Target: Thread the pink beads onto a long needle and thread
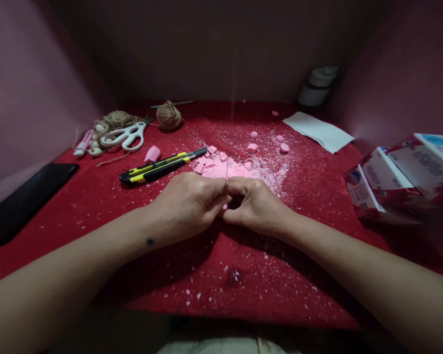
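My left hand [186, 204] and my right hand [256, 201] meet at the fingertips over the middle of the table, both closed. Between them a thin, needle-like rod [227, 169] points upward, its lower end hidden by the fingers of my left hand. A small pink piece [225, 207] peeks out at the fingertips of my right hand. Just beyond the hands lies a heap of pink shavings [217, 171] with carved chunks, probably soap. To the left rests a yellow and black utility knife [158, 168], blade out, beside a pink block [153, 154].
White scissors [127, 136], twine [118, 119] and a twine ball [169, 116] sit back left; a black phone-like slab [29, 201] is at the left edge. On the right are folded white paper [319, 130], boxes [398, 177] and a white bottle [317, 86]. Several pink pieces [252, 147] lie scattered.
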`<state>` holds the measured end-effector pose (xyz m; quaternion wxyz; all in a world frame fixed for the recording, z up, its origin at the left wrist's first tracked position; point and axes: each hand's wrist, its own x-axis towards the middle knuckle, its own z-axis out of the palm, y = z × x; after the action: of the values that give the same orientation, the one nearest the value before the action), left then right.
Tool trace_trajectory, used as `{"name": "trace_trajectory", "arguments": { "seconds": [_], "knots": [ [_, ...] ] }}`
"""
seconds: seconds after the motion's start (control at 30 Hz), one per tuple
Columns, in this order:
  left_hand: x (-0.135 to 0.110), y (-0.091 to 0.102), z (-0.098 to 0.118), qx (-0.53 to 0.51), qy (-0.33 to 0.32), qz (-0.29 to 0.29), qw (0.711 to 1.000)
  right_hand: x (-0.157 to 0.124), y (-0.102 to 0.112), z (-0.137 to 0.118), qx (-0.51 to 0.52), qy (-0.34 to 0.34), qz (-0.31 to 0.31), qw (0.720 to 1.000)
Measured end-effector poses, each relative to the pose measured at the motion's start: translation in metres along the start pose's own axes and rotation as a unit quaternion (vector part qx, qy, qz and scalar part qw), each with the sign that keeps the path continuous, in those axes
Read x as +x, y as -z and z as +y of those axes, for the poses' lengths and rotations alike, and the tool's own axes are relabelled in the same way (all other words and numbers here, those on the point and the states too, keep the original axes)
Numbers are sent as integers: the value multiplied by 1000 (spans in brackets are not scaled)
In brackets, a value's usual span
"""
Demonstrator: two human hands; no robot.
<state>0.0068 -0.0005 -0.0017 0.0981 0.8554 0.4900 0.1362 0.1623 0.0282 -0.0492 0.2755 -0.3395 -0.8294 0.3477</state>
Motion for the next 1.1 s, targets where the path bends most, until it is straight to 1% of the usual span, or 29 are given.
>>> {"name": "trace_trajectory", "arguments": {
  "seconds": [0.1, 0.17, 0.27, 0.33, 0.43, 0.53, 0.67, 0.73, 1.1],
  "knots": [
    [4, 1, -8, 4, 16, 10, 1000, 0, -1, -1, -10, -19, 9, 1000],
    [4, 3, -9, 5, 35, 7, 999, 0, -2, -1, -11, -26, 10, 1000],
    [1, 5, -3, 4, 66, -13, 998, 1, -1, -1, -10, -20, 13, 1000],
    [-1, 6, 2, -3, 74, -35, 997, 1, 0, 1, -12, -16, 12, 1000],
    [-1, 4, 7, -23, 62, -48, 997, 0, -1, 2, -16, -12, 6, 1000],
    [1, 3, 4, -32, 42, -29, 998, 0, -2, 1, -22, -9, 5, 1000],
    [3, 2, -5, -6, 25, -3, 1000, 0, -3, 1, -37, -5, 20, 999],
    [3, 2, -7, 0, 24, -1, 1000, 1, -4, 2, -43, -2, 27, 999],
    [0, 3, -5, 6, 45, -17, 999, 0, -5, 2, -77, 20, 25, 997]
  ]
}}
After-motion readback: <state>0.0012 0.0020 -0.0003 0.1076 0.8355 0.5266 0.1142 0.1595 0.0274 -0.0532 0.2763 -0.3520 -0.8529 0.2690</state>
